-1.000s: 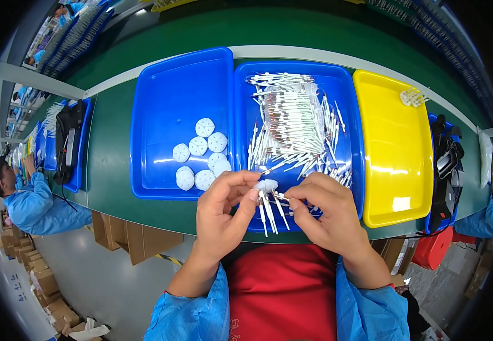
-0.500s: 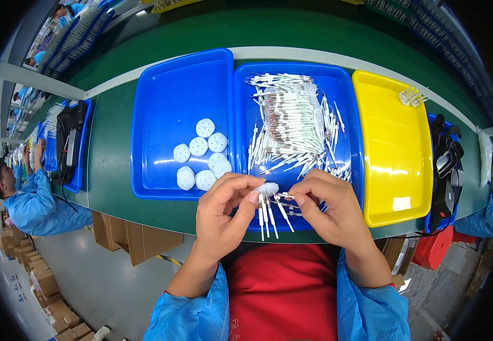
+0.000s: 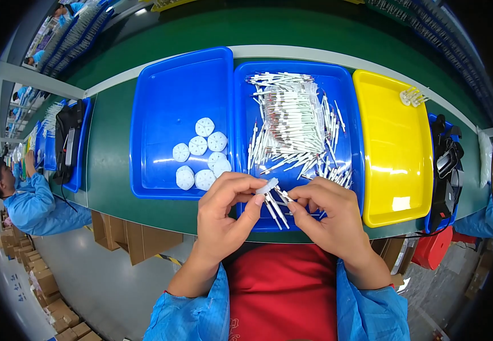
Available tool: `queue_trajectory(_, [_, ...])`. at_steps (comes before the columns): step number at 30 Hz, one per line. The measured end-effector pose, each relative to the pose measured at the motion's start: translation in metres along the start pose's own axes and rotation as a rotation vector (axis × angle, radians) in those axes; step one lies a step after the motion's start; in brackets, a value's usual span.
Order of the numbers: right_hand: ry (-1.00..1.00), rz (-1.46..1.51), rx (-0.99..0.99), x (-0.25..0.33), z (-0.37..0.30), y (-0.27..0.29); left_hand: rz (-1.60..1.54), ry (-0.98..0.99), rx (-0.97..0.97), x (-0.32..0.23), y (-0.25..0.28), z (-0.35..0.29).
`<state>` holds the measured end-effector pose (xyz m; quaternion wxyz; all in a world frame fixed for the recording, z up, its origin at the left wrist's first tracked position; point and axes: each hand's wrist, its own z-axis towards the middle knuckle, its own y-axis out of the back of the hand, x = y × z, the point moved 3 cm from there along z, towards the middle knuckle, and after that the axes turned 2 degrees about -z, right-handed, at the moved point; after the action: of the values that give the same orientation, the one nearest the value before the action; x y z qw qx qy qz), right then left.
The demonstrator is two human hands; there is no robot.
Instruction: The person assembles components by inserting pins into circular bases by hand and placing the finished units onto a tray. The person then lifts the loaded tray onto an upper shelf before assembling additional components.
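My left hand [image 3: 227, 210] pinches a round white plastic disc [image 3: 268, 185] at its edge, above the front rim of the middle tray. Several thin white sticks [image 3: 276, 212] hang from the disc's underside, slanting down to the right. Fingers of my right hand [image 3: 327, 209] are closed at the disc's right side, on a thin white stick [image 3: 283, 194] whose end meets or nearly meets the disc. More discs [image 3: 199, 145] with small holes lie in the left blue tray [image 3: 167, 96]. A pile of white sticks [image 3: 292, 116], partly in clear plastic, fills much of the middle blue tray [image 3: 343, 91].
A yellow tray [image 3: 397, 165] stands at the right, with a disc bearing sticks [image 3: 412, 97] in its far corner. Black devices [image 3: 446, 153] sit beyond it. Cardboard boxes [image 3: 138, 233] are below the bench. A co-worker in blue [image 3: 33, 202] is at far left.
The disc has tilted, its right side rising, and its hanging sticks now slant further right. My right fingers have moved slightly left, closer to the disc.
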<state>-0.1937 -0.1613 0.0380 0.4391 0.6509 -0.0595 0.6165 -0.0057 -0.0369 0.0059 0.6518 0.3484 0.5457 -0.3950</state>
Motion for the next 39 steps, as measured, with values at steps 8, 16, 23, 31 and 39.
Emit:
queue_trajectory(8, [-0.015,0.020,-0.040,0.000,0.000,-0.007,0.085,-0.015,0.017,-0.001,0.001,0.000])
queue_trajectory(16, [-0.031,0.018,-0.036,0.002,-0.002,-0.010,0.115,-0.040,0.071,-0.002,-0.003,-0.002])
queue_trajectory(23, [-0.021,0.013,-0.049,0.003,-0.006,-0.011,0.104,-0.065,-0.021,0.000,-0.007,0.000])
queue_trajectory(31, [0.049,-0.060,-0.114,0.005,-0.009,-0.019,0.220,-0.102,-0.011,-0.001,-0.011,0.001])
queue_trajectory(39, [0.127,-0.199,-0.088,0.014,-0.005,-0.021,0.321,-0.123,0.036,-0.009,-0.013,0.002])
